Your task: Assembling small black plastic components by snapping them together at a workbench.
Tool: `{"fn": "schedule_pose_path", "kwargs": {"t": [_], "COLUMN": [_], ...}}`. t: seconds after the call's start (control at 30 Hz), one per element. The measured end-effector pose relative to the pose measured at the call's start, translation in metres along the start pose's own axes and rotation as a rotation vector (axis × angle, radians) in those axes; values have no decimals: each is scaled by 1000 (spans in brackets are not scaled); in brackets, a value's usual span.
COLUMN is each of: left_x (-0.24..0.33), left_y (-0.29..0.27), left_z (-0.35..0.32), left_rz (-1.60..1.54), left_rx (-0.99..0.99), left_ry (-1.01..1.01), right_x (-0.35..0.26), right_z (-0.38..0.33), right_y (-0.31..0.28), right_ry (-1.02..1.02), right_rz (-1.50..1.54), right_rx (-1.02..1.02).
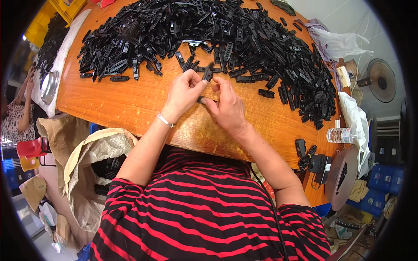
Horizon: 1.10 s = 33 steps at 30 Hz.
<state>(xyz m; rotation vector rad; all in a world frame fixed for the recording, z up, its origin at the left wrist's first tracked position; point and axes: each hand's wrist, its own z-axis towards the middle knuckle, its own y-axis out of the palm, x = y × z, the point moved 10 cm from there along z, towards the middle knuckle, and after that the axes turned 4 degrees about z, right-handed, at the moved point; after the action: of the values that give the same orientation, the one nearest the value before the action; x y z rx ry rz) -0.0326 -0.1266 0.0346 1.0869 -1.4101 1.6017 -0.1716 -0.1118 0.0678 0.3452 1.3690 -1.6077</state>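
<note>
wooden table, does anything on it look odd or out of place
Yes: a shiny silver piece at the inner edge of the pile of black parts stands out, since nearly everything around it is dark. The tabletop also looks worn, with pale scuffed patches.

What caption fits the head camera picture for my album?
The left hand holds a small black part, right hand close by, before a heap of black parts on a wooden table.
</note>
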Motion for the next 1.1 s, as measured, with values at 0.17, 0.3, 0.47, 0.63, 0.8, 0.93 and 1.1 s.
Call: {"fn": "schedule_pose_path", "kwargs": {"t": [0.17, 0.3, 0.47, 0.63, 0.8, 0.93, 1.1], "left_x": [-13, 1, 24, 25, 5, 1, -6], "left_y": [16, 26, 30, 26, 6, 12, 15], "left_z": [-2, -7, -13, -9, 1, -1, -7], "left_rz": [-170, -43, 28, -118, -370, -377, -348], "left_rx": [-46, -97, -130, -155, -43, -127, -159], "left_ry": [-48, -34, 51, 67, -14, -48, -87], "right_x": [4, 13, 19, 35, 49, 47, 48], "right_z": [1, 0, 0, 4, -2, -7, -11], "right_y": [5, 1, -7, -9, -7, 7, 10], "right_ry": [124, 119, 156, 183, 412, 386, 525], "right_rz": [107, 56, 103, 99, 323, 331, 615], "right_rx": [-73, -39, -13, -93, -217, -395, -373]}}
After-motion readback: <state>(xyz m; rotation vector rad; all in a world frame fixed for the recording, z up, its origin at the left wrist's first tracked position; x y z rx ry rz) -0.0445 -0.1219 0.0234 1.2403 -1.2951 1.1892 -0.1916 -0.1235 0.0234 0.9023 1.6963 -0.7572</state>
